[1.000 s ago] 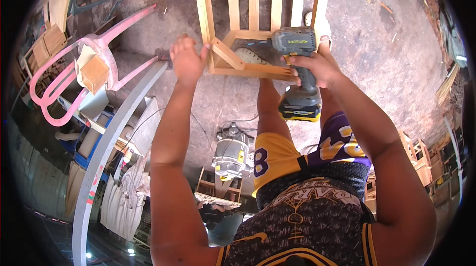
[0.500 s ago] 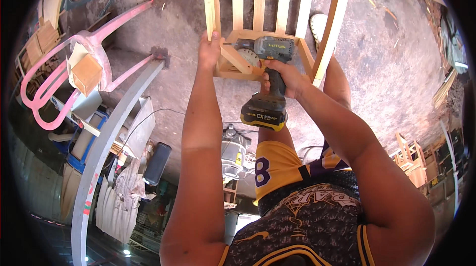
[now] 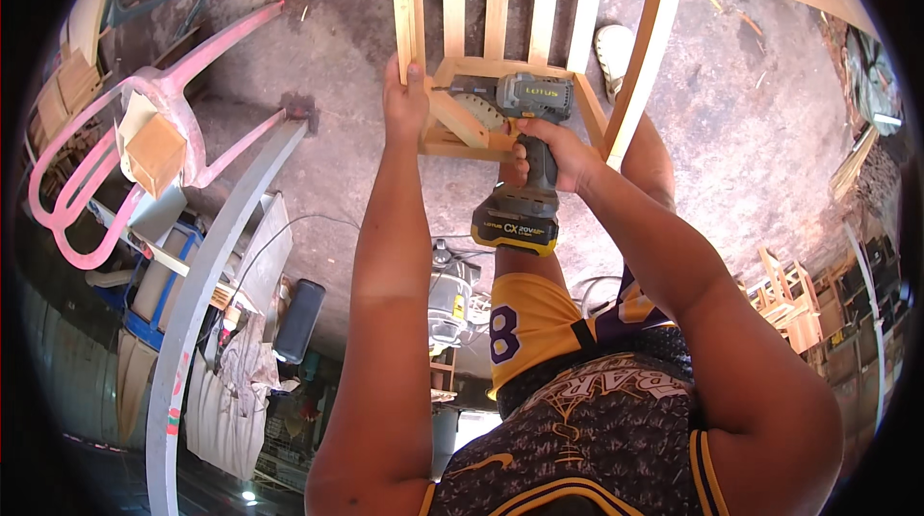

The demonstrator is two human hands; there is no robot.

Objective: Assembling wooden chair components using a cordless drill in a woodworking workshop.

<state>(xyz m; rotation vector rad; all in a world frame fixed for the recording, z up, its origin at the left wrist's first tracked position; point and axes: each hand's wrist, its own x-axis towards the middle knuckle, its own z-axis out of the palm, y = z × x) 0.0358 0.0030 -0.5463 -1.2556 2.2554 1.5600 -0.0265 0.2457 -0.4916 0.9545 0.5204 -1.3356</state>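
head: right grip [image 3: 560, 152] clasps pistol-shaped drill [image 3: 535, 97] near slatted wooden frame [image 3: 639, 68].

The wooden frame [image 3: 542, 20] looks smooth, the plastic drill [image 3: 535, 97] matt.

The floor [image 3: 337, 44] is hard and pinkish grey, with dark, dirty marks on it. At the far right, thin bits of wood [image 3: 749, 22] lie on it, a small pale chip [image 3: 304, 12] lies at the far left, and a light shoe [image 3: 613, 49] rests just right of the slatted wooden frame [image 3: 640, 73]. Nearer, a round grey machine [image 3: 449, 302] sits on the floor.
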